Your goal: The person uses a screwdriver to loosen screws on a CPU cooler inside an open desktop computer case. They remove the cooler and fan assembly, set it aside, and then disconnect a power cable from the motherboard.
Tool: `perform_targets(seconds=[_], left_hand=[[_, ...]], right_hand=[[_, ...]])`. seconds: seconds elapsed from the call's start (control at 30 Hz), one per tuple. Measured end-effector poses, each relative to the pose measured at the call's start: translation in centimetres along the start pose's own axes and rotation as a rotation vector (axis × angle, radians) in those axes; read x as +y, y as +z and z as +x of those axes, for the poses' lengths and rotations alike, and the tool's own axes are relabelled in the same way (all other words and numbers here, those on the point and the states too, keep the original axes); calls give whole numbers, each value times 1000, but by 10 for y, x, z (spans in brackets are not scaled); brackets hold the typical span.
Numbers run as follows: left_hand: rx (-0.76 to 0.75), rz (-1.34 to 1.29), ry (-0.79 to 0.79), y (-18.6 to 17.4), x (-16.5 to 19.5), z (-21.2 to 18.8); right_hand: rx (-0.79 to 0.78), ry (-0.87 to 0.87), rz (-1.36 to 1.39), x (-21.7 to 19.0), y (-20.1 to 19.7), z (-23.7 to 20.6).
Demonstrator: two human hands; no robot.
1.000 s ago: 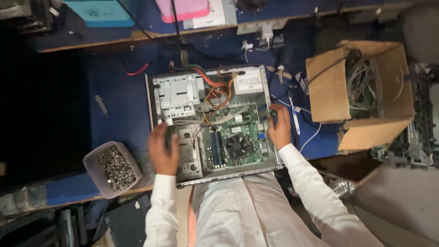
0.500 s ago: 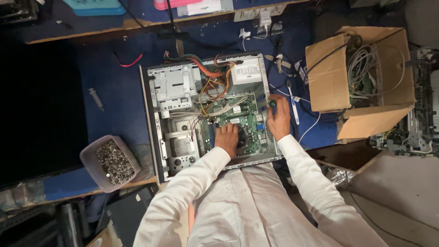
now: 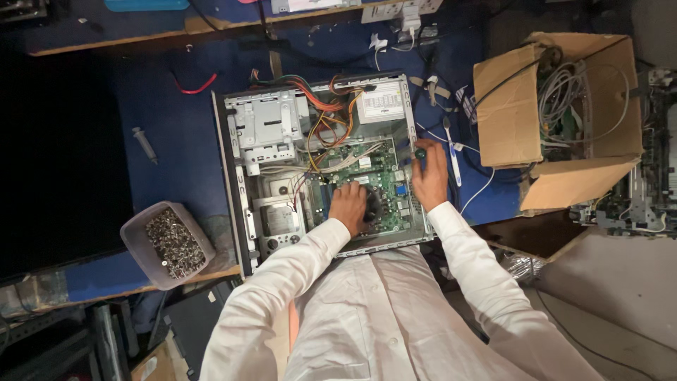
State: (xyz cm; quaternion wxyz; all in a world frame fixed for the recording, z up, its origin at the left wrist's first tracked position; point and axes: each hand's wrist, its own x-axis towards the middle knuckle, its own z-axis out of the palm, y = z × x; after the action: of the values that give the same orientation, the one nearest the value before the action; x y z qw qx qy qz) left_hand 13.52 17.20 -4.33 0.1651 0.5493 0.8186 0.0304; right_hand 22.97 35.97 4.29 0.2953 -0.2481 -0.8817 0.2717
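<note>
**Both hands inside the open PC case**

The person's leaning over an open desktop case (image 3: 233, 176) lying flat on the blue bench (image 3: 169, 120). Left hand (image 3: 349, 204) is resting palm-down on the green motherboard (image 3: 360, 169), fingers curled loosely over the black cooler fan (image 3: 372, 204) – touching it, but can't tell if it's actually gripping anything. Right hand (image 3: 428, 173) is closed round a screwdriver (image 3: 419, 150) w/ a dark handle, held at the case's right wall, just below the power supply (image 3: 381, 102); tip is hidden, so can't tell what it's touching.

Vs. half a sec ago: both hands are sitting in pretty much the same spots. A full sec ago the left hand was over at the drive-bay side near the case's front edge; it's since crossed onto the board. Right hand's staying put.

Nearby: a grey tub of screws (image 3: 169, 243) left of the case, a cardboard box of cables (image 3: 557, 106) to the right.
</note>
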Motion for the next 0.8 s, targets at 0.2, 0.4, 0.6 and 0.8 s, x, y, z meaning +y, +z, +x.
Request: perform_targets(seconds=[0.2,0.4,0.6,0.8], left_hand=[[54,-55,-42,-14,1,-2],[101,-53,-34,-15,1,-4],[49,-42,-29,-14,0,-3],[102,-31,6,-15,-2,-4]], right_hand=[[0,19,19,-2,-1,-1],[-2,26,16,-2,-1,-1],[17,46,56,0,0,-2],[96,-16,88,-16,-24,10]])
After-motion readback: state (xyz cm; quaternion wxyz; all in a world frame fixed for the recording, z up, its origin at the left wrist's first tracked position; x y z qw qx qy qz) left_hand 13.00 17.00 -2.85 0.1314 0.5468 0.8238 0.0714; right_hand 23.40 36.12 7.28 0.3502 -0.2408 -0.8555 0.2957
